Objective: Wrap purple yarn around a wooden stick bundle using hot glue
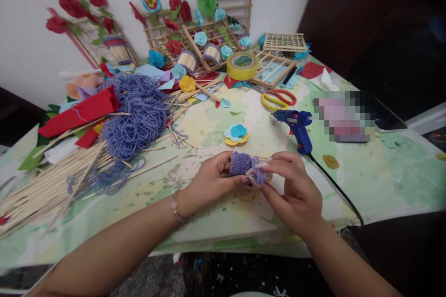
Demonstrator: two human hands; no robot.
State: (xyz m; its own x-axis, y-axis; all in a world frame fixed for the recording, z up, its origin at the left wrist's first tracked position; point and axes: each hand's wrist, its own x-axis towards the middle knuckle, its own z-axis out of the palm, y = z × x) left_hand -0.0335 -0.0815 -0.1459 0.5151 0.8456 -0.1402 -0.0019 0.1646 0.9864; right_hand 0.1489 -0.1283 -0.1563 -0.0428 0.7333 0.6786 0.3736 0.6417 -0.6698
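Observation:
My left hand [209, 181] grips a small bundle wrapped in purple yarn [240, 163], held just above the table's near edge. My right hand [292, 190] pinches the loose purple yarn end at the bundle's right side, fingers closed around it. Thin wooden sticks poke out of the bundle to the right. A blue and yellow felt flower [236, 133] lies on the table just beyond the hands.
A blue glue gun [296, 125] with a black cord lies right of the hands. A heap of purple yarn [135, 111] and wooden sticks [52, 181] fill the left. Red-and-yellow scissors [278, 98], yellow tape roll [243, 65], and stick frames with felt flowers [195, 28] stand at the back.

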